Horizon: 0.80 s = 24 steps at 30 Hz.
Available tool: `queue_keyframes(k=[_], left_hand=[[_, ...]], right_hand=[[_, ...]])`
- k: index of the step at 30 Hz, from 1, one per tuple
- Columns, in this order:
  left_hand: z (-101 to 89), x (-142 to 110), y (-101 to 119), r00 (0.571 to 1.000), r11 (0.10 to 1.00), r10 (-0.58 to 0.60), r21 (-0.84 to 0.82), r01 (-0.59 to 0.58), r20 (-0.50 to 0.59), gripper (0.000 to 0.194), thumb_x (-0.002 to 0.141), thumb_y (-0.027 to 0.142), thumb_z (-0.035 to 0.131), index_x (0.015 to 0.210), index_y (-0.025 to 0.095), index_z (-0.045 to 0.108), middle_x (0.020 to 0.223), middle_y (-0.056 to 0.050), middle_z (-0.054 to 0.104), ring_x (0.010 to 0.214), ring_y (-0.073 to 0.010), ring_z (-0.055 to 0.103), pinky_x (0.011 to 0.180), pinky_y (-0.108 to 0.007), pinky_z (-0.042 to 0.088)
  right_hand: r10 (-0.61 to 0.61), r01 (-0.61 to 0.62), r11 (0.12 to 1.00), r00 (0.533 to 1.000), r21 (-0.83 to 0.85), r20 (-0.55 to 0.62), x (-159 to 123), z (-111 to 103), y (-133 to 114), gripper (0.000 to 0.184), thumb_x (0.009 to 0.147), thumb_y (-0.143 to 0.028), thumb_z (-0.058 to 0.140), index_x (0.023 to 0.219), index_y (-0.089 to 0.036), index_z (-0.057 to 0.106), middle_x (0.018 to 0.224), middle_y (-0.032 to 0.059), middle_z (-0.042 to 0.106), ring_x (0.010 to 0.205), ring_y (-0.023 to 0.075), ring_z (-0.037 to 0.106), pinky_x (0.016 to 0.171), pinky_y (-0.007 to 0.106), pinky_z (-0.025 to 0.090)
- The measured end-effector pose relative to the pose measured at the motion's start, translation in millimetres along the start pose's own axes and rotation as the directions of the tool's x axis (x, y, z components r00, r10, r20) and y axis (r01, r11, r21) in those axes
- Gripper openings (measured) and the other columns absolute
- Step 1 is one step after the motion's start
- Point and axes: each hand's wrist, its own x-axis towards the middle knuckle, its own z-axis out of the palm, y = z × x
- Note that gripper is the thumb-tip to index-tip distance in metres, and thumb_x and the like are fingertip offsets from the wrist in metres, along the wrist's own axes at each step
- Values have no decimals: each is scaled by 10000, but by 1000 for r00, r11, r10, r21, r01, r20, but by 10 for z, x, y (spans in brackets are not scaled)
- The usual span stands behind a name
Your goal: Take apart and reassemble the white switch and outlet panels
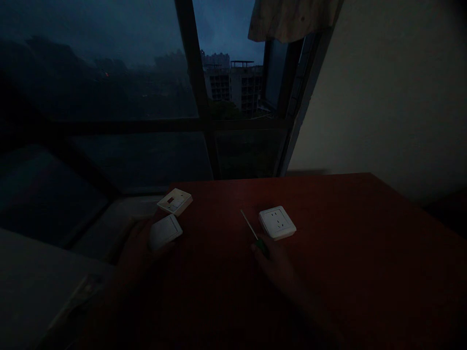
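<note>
My left hand (140, 243) is closed around a white wall switch (166, 231) at the left side of the table, thumb on its near edge and fingers along its left. Just behind it lies an open white mounting box (175, 201), its hollow side up. In my right hand (273, 260) is a screwdriver (251, 226) with a green handle, its thin shaft pointing away and to the left. Close beyond that hand, a white wall socket (277, 222) lies face up on the table. Dim light hides the details of both hands.
The reddish-brown table (328, 209) reaches back to a dark-framed window (206, 124). A pale wall (379, 97) stands at the right, and a short curtain (294, 19) hangs at the top.
</note>
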Motion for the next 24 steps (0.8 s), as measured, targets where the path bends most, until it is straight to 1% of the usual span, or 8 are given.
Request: queue_keyframes(k=[2,4,6,9,11,14,19,24], left_hand=[[-46,-31,154,996,999,-35,-20,34,-76,589,829,506,517,1344,300,320,1439,-18,341,1307,-370,359,1017,-547,391],[-54,-66,365,989,999,1,-31,-6,-148,535,851,464,503,1324,254,368,1398,-68,393,1296,-356,380,1040,-539,372],[-12,-112,620,973,993,91,-52,-105,-212,523,862,425,491,1323,199,391,1394,-113,404,1302,-343,376,1070,-522,346],[118,-207,1039,961,963,227,-114,-246,-155,456,899,365,456,1313,178,414,1388,-129,413,1303,-308,381,1074,-493,355],[213,-273,1298,941,925,332,-174,-337,-62,458,886,327,489,1320,198,419,1375,-113,434,1281,-282,413,1062,-456,383],[331,-331,1597,904,875,427,-251,-415,-8,492,876,315,524,1349,248,407,1414,-84,412,1301,-276,394,1076,-456,366],[480,-299,1871,864,820,496,-374,-433,87,538,859,306,562,1368,271,394,1438,-63,390,1317,-265,379,1083,-455,358],[594,-258,2017,835,780,537,-445,-439,118,636,815,324,636,1385,276,357,1463,-73,346,1331,-283,358,1089,-480,348]], right_hand=[[-27,27,1000,1000,-1,-4,-10,10,-11,419,865,-447,485,1169,-194,622,1101,93,681,1009,251,631,882,369,491],[-67,67,998,998,11,1,-13,3,-29,387,858,-424,500,1148,-205,632,1090,83,690,995,248,638,872,367,494],[-93,94,995,995,26,-35,-2,-48,-31,369,856,-412,499,1123,-197,639,1068,83,699,973,246,645,861,364,495],[-41,40,999,972,-8,-230,54,-228,47,387,854,-422,488,1108,-166,630,1037,108,698,929,250,646,843,374,489],[8,-29,998,926,-50,-378,113,-391,157,399,857,-442,476,1094,-155,622,1022,125,690,896,251,638,808,376,485],[59,-129,986,869,-109,-490,197,-598,340,413,850,-482,472,1013,-142,637,937,126,686,807,239,623,721,353,476],[189,-221,974,915,-51,-356,248,-682,460,505,848,-560,433,1017,-134,643,855,111,696,714,234,637,608,321,464],[169,-196,979,939,-63,-300,259,-595,432,496,852,-527,438,1083,-130,625,928,128,701,806,254,655,695,348,488]])
